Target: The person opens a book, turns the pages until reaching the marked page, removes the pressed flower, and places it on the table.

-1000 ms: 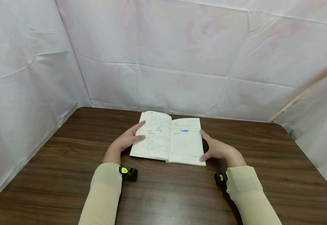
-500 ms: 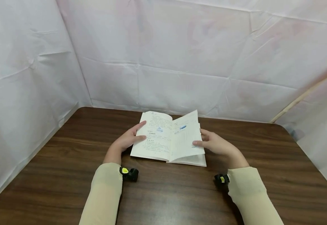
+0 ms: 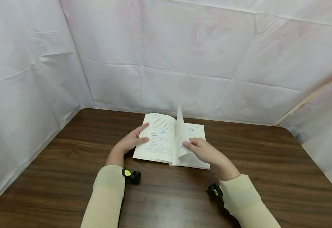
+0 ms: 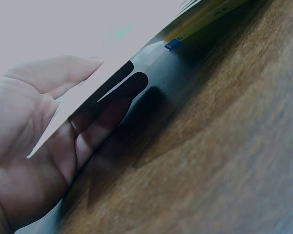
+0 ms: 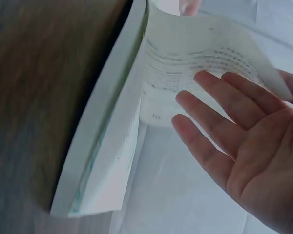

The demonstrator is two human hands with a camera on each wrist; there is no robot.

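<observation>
An open book (image 3: 162, 142) with printed pages lies on the brown wooden table (image 3: 68, 152). My left hand (image 3: 128, 143) holds its left half at the outer edge: the thumb lies on the page and the fingers (image 4: 107, 117) reach beneath it. My right hand (image 3: 200, 150) is over the right half with straight fingers (image 5: 219, 102) against a single page (image 3: 179, 125), which stands nearly upright and curls near the spine. In the right wrist view the palm faces that page (image 5: 195, 58) above the book's thick page block (image 5: 105, 146).
White sheeting (image 3: 183, 57) walls the table at the back and on both sides. A small black and yellow camera sits on each wrist (image 3: 131, 175). Bare wood (image 4: 224, 156) lies all round the book.
My right hand moved from the book's right edge in over the right page, lifting one leaf from flat to nearly upright. My left hand and the book stayed where they were.
</observation>
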